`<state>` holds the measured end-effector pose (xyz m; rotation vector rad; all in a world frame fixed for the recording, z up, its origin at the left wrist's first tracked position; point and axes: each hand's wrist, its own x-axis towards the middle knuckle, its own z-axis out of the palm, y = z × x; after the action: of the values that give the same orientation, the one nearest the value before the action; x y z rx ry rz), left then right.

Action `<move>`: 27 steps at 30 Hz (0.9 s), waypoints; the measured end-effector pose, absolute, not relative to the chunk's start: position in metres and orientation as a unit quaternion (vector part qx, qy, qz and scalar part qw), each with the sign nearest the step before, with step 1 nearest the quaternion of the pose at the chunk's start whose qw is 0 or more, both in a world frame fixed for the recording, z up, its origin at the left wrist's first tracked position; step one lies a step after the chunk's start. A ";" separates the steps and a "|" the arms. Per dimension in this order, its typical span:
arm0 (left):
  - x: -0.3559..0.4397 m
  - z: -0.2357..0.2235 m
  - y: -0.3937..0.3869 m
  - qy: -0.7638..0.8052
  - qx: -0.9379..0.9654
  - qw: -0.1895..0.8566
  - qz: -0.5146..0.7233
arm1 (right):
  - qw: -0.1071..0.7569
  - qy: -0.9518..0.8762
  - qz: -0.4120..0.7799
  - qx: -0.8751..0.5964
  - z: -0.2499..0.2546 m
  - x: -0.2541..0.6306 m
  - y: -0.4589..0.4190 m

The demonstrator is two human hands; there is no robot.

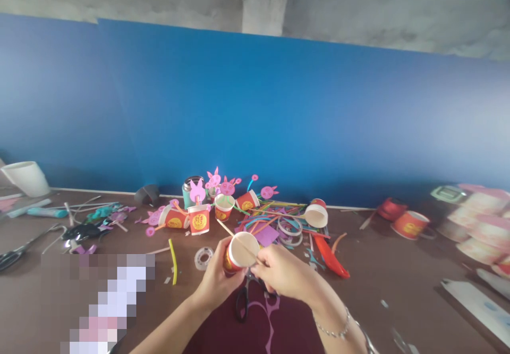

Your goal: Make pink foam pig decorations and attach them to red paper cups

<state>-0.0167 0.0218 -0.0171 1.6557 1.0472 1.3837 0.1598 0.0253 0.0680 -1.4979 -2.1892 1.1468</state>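
My left hand [215,271] is wrapped round a red and white paper cup [240,257], its open mouth tilted toward me. Pinched in my right hand [285,269] is a thin wooden stick [226,228], which lies across the cup's mouth and sticks out past the far left rim. Whether the stick passes through the cup's wall I cannot tell. Below the cup, black-handled scissors [241,305] lie partly hidden by my hands, beside a purple paper scrap [271,311]. A roll of clear tape [204,258] rests left of my left hand.
Behind my hands stand several paper cups [198,221] with pink animal cut-outs. Coloured strips [274,216] and a white cup [316,215] lie right of them. A red balloon [331,258], a red cup [410,225] and stacked cups [478,221] are farther right. A blue partition [255,109] rises behind.
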 end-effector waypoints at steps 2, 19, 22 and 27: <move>-0.018 -0.015 0.021 0.404 0.628 0.393 0.536 | 0.137 -0.731 0.440 -0.502 0.069 0.164 0.029; -0.013 0.001 -0.004 0.232 0.615 0.646 0.387 | 0.448 -0.533 0.530 -0.484 0.025 0.140 0.068; -0.011 0.002 -0.007 0.218 0.593 0.682 0.369 | 0.492 -0.515 0.490 -0.502 0.011 0.150 0.082; -0.013 -0.002 -0.005 0.221 0.558 0.708 0.373 | 0.538 -0.513 0.412 -0.527 0.004 0.169 0.097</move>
<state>-0.0129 -0.0046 -0.0019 1.2385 0.4913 0.8294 0.1686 0.0969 0.0036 -1.2530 -1.2211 0.9792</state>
